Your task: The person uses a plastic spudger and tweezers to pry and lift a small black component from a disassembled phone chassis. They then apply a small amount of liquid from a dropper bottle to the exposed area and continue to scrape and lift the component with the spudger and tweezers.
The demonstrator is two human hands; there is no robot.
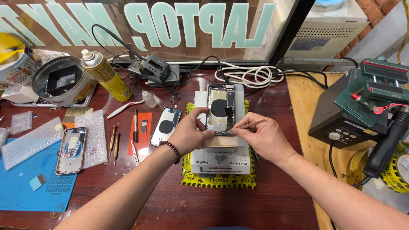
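on the heating pad point(200, 164), an opened phone housing point(220, 108).

At my ten o'clock I see a yellow spray can point(105, 73) lying near a round tin point(64, 81). At nine o'clock a phone frame point(71, 150) rests beside a blue mat point(25, 187). White cables point(251, 76) curl at twelve.

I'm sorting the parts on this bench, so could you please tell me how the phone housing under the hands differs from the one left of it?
The housing on the white heating pad lies square and raised, steadied by the left hand, with the right hand putting a thin tool to its lower edge. The housing by the red mat lies tilted on the table, untouched. Both are open shells with a dark round patch.
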